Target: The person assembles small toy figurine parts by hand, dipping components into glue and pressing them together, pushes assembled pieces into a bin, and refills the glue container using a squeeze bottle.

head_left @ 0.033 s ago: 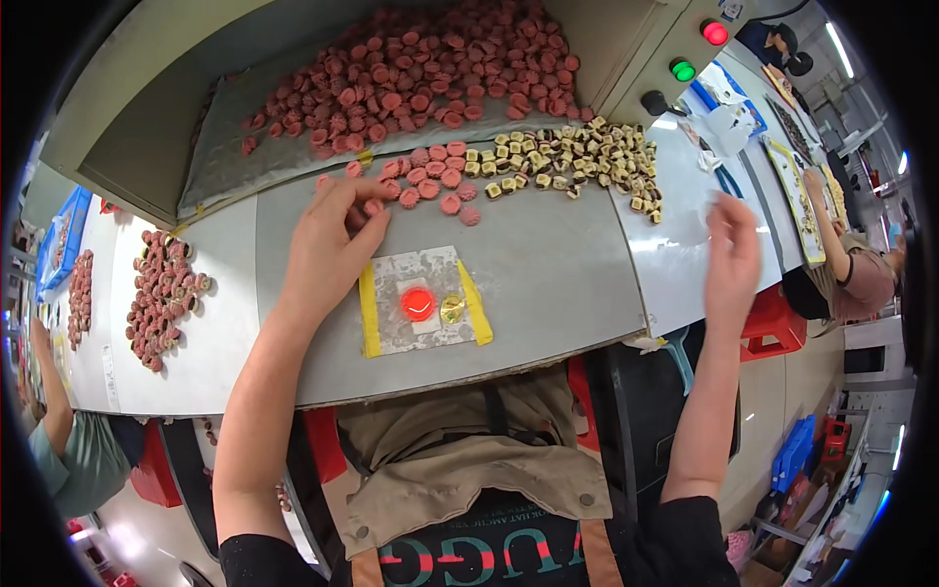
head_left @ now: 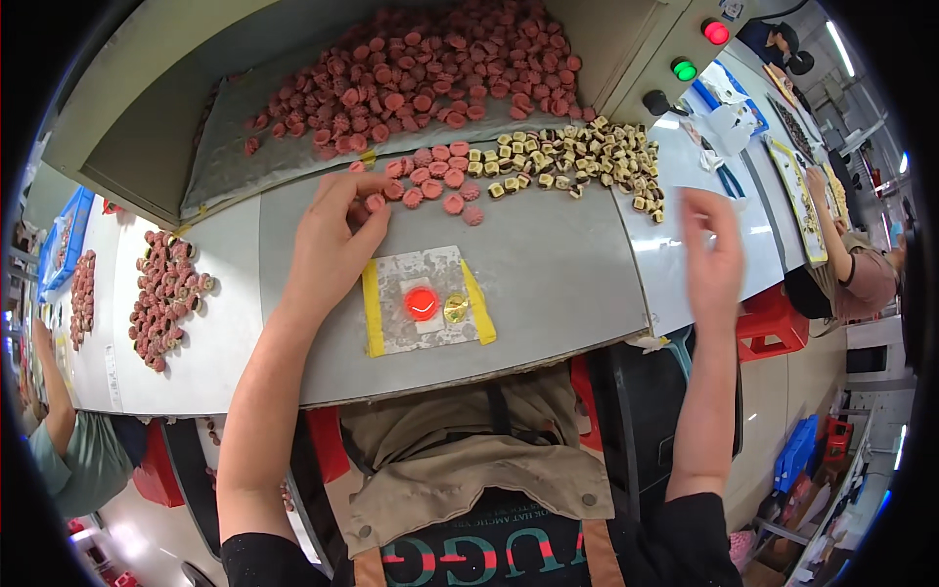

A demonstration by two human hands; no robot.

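Observation:
My left hand (head_left: 337, 235) is closed at the near left edge of the loose pink pieces, its thumb and forefinger around a small round pink cup-shaped piece (head_left: 376, 203). Over the white right part of the bench hangs my right hand (head_left: 712, 254), raised and smeared by motion, so its fingers do not show clearly. In front of me a grey speckled square plate (head_left: 391, 338) is edged with yellow tape. On it are a glowing red round disc (head_left: 422, 303) and a gold round piece (head_left: 456, 308). Several cream-and-dark square pieces (head_left: 577, 157) lie beyond, between my hands.
A large heap of pink cups (head_left: 421, 83) fills the tray under the machine hood. Joined pink-and-dark pieces (head_left: 161, 298) are spread at the left. Red and green lamps (head_left: 683, 69) sit on the machine's post. Other people work at both sides; blue-handled pliers (head_left: 730, 181) lie at the right.
My right hand has shifted a little to the left over the white bench. The left hand stays at the pink pieces.

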